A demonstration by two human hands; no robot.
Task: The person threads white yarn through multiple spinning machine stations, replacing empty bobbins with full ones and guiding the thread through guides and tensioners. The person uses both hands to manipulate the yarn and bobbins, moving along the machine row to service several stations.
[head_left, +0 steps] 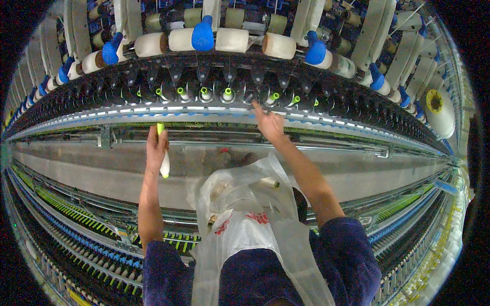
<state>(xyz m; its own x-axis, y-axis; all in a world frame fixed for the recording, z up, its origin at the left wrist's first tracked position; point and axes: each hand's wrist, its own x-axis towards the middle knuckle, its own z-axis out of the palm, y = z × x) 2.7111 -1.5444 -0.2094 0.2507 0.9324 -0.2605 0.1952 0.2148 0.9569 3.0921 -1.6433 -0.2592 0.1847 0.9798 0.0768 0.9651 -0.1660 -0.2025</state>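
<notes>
My left hand (155, 145) is closed round a yarn bobbin (165, 166), a lime-green tube with white yarn on it, held upright in front of the machine. Its green top sticks up past my thumb. My right hand (269, 124) reaches to the spindle row, index finger stretched out and the other fingers bent. That fingertip is at a dark spindle (249, 97) that shows no green tube top. On either side stand spindles with green-topped bobbins, such as this bobbin (227, 95) to the left and another bobbin (275, 97) to the right. Any thread at my fingertip is too fine to make out.
White rollers (232, 40) and blue-capped arms (202, 33) run above the spindles. A large white yarn cone (439, 113) hangs at the right. A translucent plastic bag (255, 232) with bobbins in it hangs on my front. Another machine row (71, 214) is behind me.
</notes>
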